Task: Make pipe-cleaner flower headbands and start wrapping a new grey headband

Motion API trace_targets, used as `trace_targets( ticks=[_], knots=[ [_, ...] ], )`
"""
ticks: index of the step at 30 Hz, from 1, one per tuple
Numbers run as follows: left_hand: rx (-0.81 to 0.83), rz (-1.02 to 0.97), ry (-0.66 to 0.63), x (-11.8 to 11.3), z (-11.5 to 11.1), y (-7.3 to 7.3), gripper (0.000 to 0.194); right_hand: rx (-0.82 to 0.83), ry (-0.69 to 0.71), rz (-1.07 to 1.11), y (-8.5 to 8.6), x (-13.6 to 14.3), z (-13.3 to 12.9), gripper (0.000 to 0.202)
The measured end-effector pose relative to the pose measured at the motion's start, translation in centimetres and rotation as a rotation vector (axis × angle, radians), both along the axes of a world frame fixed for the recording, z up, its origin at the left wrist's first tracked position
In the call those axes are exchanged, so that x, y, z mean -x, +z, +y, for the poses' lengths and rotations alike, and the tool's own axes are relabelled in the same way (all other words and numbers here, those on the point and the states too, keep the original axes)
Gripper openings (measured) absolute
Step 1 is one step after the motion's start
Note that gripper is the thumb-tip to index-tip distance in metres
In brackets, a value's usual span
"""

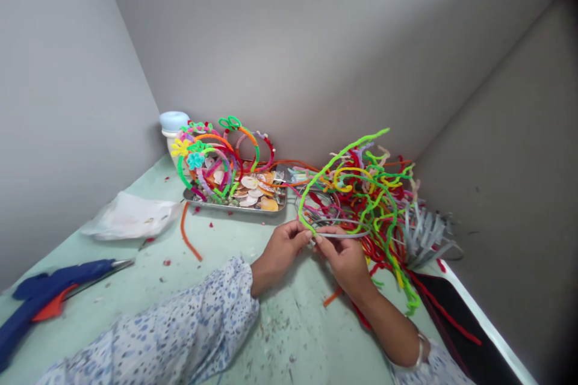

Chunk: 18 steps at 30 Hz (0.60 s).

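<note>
My left hand (280, 251) pinches a lime-green pipe cleaner (324, 175) near its lower end, above the table's middle. The long free part of that pipe cleaner curves up and to the right. My right hand (344, 258) is closed with its fingertips almost touching the left ones, on a thin grey headband (347, 234) whose end meets the pipe cleaner. The exact contact is hidden by the fingers. Just behind and right of my hands lies a tangled heap of coloured pipe cleaners (374, 192).
A metal tray (235, 209) holds shells and several wrapped headbands (212, 162). Behind it stands a white jar with a blue lid (174, 121). At left are a plastic bag (133, 216) and a blue glue gun (58, 283). Grey strips (427, 234) bunch at right.
</note>
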State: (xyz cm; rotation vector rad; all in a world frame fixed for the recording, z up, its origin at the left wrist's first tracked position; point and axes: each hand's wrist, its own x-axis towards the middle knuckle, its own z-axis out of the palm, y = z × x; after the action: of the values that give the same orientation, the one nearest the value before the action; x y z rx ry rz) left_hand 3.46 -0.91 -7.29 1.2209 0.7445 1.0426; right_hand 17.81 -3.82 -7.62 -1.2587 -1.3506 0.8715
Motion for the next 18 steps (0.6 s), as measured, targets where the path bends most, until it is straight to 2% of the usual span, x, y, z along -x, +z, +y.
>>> trace_targets(
  ticks=[6, 18],
  knots=[
    [-0.011, 0.027, 0.002, -0.02, 0.05, 0.11, 0.026, -0.008, -0.032, -0.031, -0.36, -0.04, 0.04, 0.020],
    [-0.020, 0.014, -0.015, 0.00, -0.35, 0.63, 0.022, 0.010, -0.041, -0.048, 0.42, 0.14, -0.11, 0.017]
  ],
)
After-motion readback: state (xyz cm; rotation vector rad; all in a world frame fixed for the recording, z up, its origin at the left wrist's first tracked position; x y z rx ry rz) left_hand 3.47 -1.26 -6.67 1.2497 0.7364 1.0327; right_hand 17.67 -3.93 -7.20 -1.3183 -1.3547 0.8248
